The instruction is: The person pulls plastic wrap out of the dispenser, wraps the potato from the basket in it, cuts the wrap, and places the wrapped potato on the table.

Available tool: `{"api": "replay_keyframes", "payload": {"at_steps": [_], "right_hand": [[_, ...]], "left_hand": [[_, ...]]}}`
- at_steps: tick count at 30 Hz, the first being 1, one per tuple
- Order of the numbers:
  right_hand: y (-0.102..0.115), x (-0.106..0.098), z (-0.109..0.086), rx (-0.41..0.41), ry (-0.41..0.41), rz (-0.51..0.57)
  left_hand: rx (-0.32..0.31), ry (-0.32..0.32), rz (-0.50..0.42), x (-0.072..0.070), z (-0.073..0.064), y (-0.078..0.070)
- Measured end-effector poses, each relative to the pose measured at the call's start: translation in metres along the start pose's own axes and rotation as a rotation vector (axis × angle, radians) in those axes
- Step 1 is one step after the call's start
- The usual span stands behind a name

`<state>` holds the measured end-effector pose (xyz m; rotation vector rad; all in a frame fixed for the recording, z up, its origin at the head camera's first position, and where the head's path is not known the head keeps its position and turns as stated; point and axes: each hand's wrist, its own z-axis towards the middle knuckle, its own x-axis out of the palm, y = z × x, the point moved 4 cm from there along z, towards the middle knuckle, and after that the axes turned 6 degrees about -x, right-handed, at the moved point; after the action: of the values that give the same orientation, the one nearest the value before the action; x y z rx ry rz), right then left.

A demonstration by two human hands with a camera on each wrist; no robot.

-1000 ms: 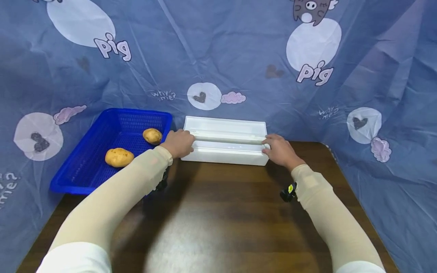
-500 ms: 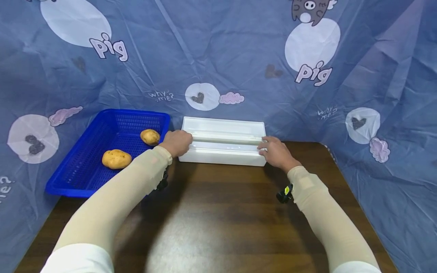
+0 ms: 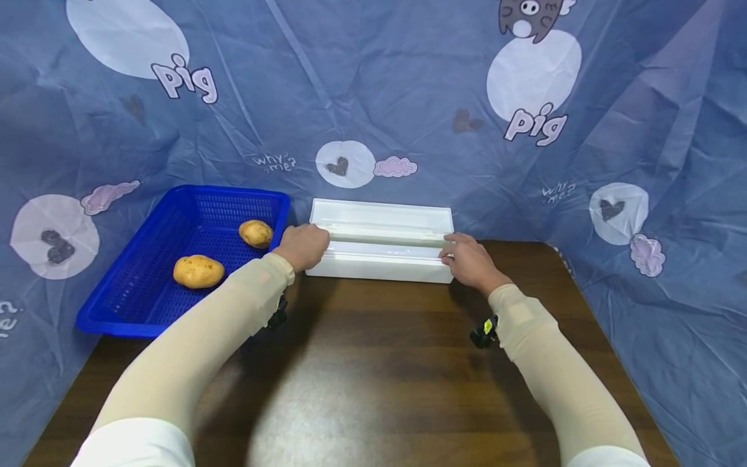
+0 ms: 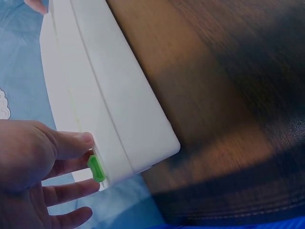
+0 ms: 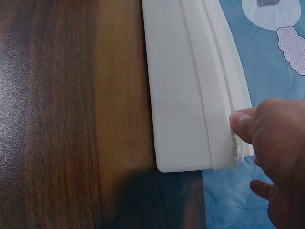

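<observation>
1. Pinching the right end of a long white box [image 3: 379, 267], the right hand [image 3: 470, 261] has its thumb and forefinger nearly closed on the edge; another finger sticks out clear of the box.
2. The left hand [image 3: 303, 246] grips the opposite end, thumb laid on the edge, the fingers below it spread a little apart. A small green piece [image 4: 96, 168] shows there, beside the thumb and fingers.
3. The box sits at the far side of the table [image 3: 379, 350], lengthwise between the two hands, a white panel [image 3: 382, 211] rising behind its front part, close to the cloth.
4. Pale sleeves [image 3: 192, 350] cover both forearms, and a dark device [image 3: 483, 333] hangs at each wrist.
5. Just left of the left hand is a blue plastic basket [image 3: 117, 326]. Two potatoes [image 3: 198, 271] lie in it, well apart, one near the right wall.
6. The table is dark brown wood, shining near the person. Round it hangs a blue cloth [image 3: 408, 78] printed with hearts, clouds and the word "pig".
</observation>
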<state>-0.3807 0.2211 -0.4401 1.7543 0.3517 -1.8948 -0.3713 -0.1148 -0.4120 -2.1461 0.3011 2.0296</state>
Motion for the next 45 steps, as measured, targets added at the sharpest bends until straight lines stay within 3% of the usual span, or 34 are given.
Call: {"api": "replay_keyframes", "payload": {"at_steps": [16,27,38,45], "right_hand": [[-0.0047,0.0055,0.0035,-0.029,-0.09,0.008],[-0.0058,0.0039,0.0037,0.012,-0.145,0.022],[-0.004,-0.0005,0.0088,0.005,-0.141,-0.028],[-0.0031,-0.0014,0.0071,0.019,-0.171,-0.041]], "left_hand": [[0.009,-0.014,-0.008,0.0006,0.0035,0.001],[0.018,-0.054,-0.017,0.0069,0.0044,0.0024],[0.116,-0.126,-0.048,0.0019,0.0017,0.0026],[0.108,-0.157,-0.015,0.0029,0.0047,0.0034]]}}
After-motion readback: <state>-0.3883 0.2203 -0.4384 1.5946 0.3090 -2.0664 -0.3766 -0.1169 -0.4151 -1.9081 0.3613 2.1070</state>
